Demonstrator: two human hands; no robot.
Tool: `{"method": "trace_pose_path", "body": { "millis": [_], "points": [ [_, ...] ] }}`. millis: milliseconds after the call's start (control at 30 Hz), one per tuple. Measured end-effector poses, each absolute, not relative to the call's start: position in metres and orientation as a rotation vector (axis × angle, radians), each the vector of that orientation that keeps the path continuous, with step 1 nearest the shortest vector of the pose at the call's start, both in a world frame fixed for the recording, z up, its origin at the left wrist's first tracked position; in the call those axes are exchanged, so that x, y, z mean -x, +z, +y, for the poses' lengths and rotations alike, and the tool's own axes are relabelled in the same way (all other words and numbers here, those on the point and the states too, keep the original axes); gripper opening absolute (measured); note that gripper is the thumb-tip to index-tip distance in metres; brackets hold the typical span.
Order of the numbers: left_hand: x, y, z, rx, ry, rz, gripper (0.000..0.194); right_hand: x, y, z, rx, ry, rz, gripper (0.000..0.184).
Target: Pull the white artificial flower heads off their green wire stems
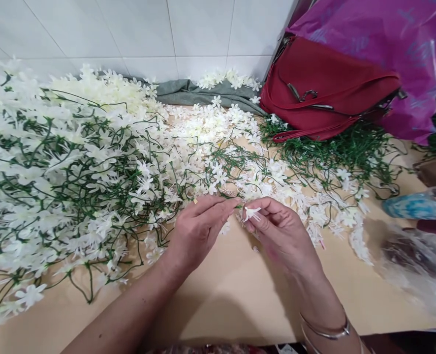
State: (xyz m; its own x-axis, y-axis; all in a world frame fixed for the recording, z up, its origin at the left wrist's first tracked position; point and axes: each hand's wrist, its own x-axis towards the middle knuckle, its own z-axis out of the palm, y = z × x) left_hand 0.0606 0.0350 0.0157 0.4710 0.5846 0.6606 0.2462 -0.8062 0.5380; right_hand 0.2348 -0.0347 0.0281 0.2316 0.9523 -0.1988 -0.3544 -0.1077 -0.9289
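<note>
Between thumb and fingers, my right hand pinches a small white artificial flower with thin white stamens. Close beside it, my left hand has its fingers pressed together on a green plastic stem, which shows only as a short bit at the fingertips. Whether stem and flower are joined is hidden by the fingers. Just beyond both hands lie loose white petals and stamen pieces. A big heap of white flowers on green stems fills the left side.
A red handbag rests on green stems at the back right, before a purple plastic bag. Grey-green cloth lies along the tiled wall. A clear plastic bag and a blue-patterned item sit on the right.
</note>
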Motion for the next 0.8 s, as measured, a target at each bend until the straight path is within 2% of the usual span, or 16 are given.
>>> {"method": "trace_pose_path", "body": {
  "millis": [467, 800],
  "points": [
    [-0.057, 0.013, 0.04, -2.43, 1.192, 0.546, 0.026, -0.245, 0.034, -0.036, 1.165, 1.526, -0.669, 0.031],
    [-0.055, 0.02, 0.045, -2.556, 0.818, 0.393, 0.023, -0.252, 0.032, -0.035, 1.242, 1.603, -0.737, 0.033]
  ]
}}
